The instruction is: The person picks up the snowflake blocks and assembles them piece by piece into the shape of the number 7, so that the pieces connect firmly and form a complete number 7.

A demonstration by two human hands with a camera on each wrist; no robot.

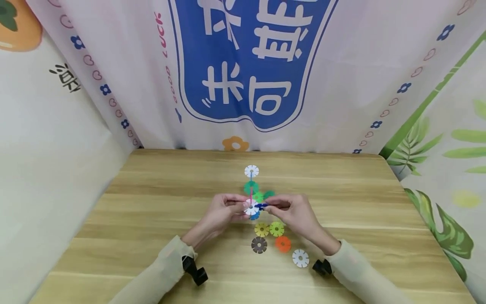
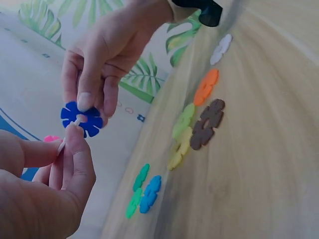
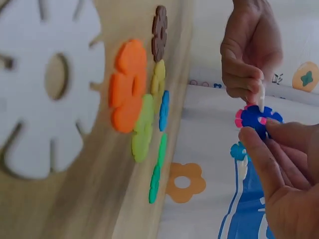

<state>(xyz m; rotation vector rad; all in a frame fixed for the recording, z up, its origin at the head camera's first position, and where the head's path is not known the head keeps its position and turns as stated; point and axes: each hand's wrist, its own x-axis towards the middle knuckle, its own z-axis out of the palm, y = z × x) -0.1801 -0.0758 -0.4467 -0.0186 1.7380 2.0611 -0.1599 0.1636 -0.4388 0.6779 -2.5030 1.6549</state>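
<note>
My left hand (image 1: 222, 213) pinches a white notched plastic disc (image 1: 251, 207) between thumb and fingers. Opposite it, my right hand (image 1: 294, 212) pinches a dark blue notched disc (image 2: 82, 119) by its rim. The two discs meet edge to face; whether their slots are engaged I cannot tell. Beyond the held white disc runs a chain with a pink disc (image 3: 239, 117), a teal-green disc (image 1: 251, 187) and, at its far end, another white disc (image 1: 251, 171). Fingers hide part of the pink disc.
Loose discs lie on the wooden table (image 1: 152, 236) below the hands: brown (image 1: 259, 245), yellow (image 1: 262, 229), lime (image 1: 276, 229), orange (image 1: 282, 244), white (image 1: 301, 258), light blue (image 2: 150, 194) and two green ones. A printed curtain (image 1: 341, 105) hangs behind the table.
</note>
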